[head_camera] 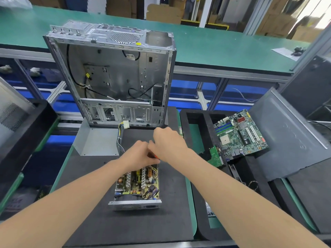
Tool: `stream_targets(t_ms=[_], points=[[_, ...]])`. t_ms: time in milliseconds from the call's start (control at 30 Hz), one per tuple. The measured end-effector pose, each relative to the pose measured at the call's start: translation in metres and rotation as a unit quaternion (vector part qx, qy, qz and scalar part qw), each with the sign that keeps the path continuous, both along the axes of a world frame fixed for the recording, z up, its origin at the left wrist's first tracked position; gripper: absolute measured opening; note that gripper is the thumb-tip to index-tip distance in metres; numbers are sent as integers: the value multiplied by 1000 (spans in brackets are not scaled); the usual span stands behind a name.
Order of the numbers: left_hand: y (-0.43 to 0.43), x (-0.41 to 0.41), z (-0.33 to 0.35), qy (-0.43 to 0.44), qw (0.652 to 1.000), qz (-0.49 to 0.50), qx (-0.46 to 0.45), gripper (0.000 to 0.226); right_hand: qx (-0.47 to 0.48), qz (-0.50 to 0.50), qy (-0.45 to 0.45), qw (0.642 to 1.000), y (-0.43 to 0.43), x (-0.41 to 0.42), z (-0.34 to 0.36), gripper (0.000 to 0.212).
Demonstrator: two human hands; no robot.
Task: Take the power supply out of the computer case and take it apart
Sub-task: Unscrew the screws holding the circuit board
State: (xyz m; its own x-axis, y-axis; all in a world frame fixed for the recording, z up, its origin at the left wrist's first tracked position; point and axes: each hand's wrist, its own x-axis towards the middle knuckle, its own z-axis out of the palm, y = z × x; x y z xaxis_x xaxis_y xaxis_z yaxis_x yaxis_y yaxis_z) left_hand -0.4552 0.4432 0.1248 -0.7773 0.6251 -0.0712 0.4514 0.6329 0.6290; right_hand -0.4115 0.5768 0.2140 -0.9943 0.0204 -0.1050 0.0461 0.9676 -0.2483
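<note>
Since the power supply (138,183) lies outside the computer case (114,77): removal looks done, and taking it apart is the step in hand.
Cover (96,142): one, grey, off, lying on the surface (170,203) below the case.
Left hand (137,155): fingers bent at the board's far end; whether it grasps anything I cannot tell.
Power supply: one, open, board exposed, on the surface in front of the person.
Right hand (168,144): clenched, seemingly round a red-handled tool (154,157).
Next move: probably freeing the board from its tray, which calls for finding any remaining screws and keeping wires unsnagged.
Right side: one motherboard (240,135), one smaller green board (215,156), one side panel (286,140).
</note>
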Motion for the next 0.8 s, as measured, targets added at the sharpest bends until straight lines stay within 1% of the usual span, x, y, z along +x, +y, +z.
stream_targets(t_ms=[67,167,233,267,333,400,433,500,533,567,600,667,700,767,800], points=[[-3,-2,0,-14,1000,0,-6,14,7,10,-4,1000,0,-2,0,32],[-4,-5,-3,-21,1000,-12,-1,12,-7,38,-25,999,9,-5,3,22],[-4,-5,-4,-23,1000,-13,16,7,-17,46,-29,998,15,-9,5,20],[-4,-5,-6,-26,999,-12,26,10,-20,47,-30,998,18,-10,6,19],[-2,-5,-8,-27,999,-4,40,9,-12,43,-30,999,19,-8,5,19],[1,-3,-11,-15,999,6,51,9,-8,11,-11,1000,15,-5,1,23],[2,-2,-12,-7,998,8,54,14,-12,-12,0,1000,13,-4,-1,27],[3,-1,-15,3,999,11,51,35,-4,-41,19,999,6,-4,-7,35],[2,-1,-18,4,999,13,50,45,6,-38,24,999,3,-4,-10,35],[1,-1,-18,4,999,14,47,49,11,-29,25,999,0,-4,-11,33],[0,-2,-20,1,999,14,44,48,13,-13,22,1000,0,-5,-11,28],[-1,-3,-20,-8,999,12,43,33,15,31,7,999,6,-7,-8,15],[-1,-3,-20,-10,999,9,48,25,15,62,-3,998,11,-9,-6,11],[-1,-2,-20,-5,998,5,56,28,14,154,-27,988,25,-13,-1,6],[-2,-1,-21,-2,999,3,54,31,17,211,-36,977,31,-16,2,6]])
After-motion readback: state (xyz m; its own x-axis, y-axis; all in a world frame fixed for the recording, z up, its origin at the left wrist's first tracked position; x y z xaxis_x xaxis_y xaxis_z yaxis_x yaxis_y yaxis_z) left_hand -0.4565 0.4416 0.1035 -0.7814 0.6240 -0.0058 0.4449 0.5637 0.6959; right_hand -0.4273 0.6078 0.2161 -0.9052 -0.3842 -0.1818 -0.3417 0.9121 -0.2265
